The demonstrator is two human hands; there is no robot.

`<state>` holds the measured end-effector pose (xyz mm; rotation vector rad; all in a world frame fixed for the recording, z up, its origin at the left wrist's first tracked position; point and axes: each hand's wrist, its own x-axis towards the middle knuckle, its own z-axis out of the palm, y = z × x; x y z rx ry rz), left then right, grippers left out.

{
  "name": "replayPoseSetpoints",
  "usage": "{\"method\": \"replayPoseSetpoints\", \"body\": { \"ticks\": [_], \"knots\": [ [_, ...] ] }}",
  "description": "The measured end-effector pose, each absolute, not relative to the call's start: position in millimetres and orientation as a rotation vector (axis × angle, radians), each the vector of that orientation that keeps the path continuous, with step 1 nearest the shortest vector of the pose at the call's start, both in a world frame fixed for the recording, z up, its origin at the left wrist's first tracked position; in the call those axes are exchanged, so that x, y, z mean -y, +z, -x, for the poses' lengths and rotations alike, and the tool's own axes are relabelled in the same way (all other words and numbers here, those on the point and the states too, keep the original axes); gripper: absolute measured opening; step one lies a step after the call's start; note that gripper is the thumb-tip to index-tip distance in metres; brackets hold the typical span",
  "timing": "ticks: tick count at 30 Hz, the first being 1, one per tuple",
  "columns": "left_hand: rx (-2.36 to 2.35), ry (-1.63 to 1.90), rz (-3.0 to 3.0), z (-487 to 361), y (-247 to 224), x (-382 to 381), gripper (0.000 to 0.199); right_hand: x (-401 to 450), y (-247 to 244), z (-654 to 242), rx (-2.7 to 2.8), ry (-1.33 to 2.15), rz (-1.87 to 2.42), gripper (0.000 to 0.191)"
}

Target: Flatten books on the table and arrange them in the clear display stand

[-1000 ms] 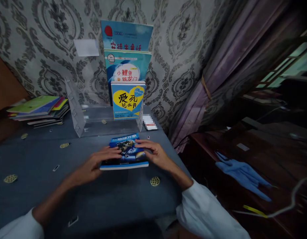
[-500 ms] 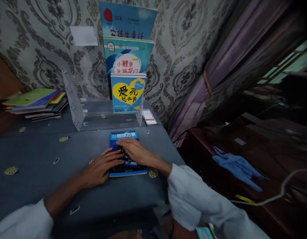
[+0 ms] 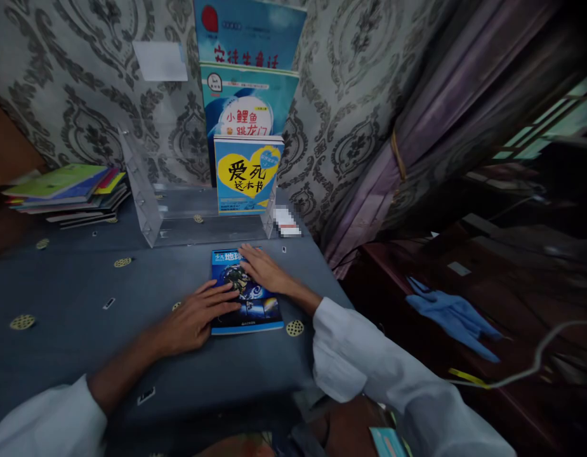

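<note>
A blue book [image 3: 255, 309] with an Earth picture on its cover lies flat on the grey-blue tablecloth [image 3: 169, 279]. My left hand [image 3: 193, 317] rests with fingers stretched over the book's left side. Across the upper right of the cover lies my right hand [image 3: 263, 268], flat and hiding part of the title. Behind the book stands a clear acrylic rack [image 3: 202, 236]. On its right side, a book with a yellow heart [image 3: 248, 174] stands in front of a teal book [image 3: 250, 82] and a taller blue book [image 3: 250, 28].
A stack of books and booklets [image 3: 69, 190] sits at the back left. Beside the rack lies a small pixelated white item [image 3: 287, 222]. To the right are a purple curtain [image 3: 369, 184], a dark red surface with a blue cloth [image 3: 450, 314], and a pale cable [image 3: 540, 362].
My right hand has slid up the cover toward the title, uncovering the Earth picture. My left hand stays on the book's left side. The view has shifted slightly.
</note>
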<state>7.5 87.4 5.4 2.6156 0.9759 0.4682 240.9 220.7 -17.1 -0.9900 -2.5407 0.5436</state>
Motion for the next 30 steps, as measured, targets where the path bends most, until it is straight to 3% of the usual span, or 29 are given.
{"method": "replayPoseSetpoints", "body": {
  "ticks": [8, 13, 17, 24, 30],
  "knots": [
    [-0.962, 0.415, -2.6, -4.8, 12.4, -84.6, 0.082, -211.1, -26.4, -276.7, 2.458, 0.598, 1.031, 0.052],
    [-0.927, 0.156, -2.558, 13.1, 27.6, -90.5, 0.072, -211.2, -25.3, -276.7, 2.431, 0.606, 1.019, 0.049],
    [-1.042, -0.028, -2.406, 31.3, 35.7, -112.7, 0.078, -213.2, -26.2, -277.4, 2.429, 0.611, 0.986, 0.048],
    [-1.34, 0.139, -2.324, 35.4, 22.2, -157.0, 0.082, -213.9, -27.8, -277.7, 2.419, 0.616, 0.981, 0.048],
    [-1.265, 0.101, -2.451, 37.0, 15.9, -135.6, 0.076, -215.1, -30.9, -279.0, 2.39, 0.647, 0.969, 0.047]
  ]
}}
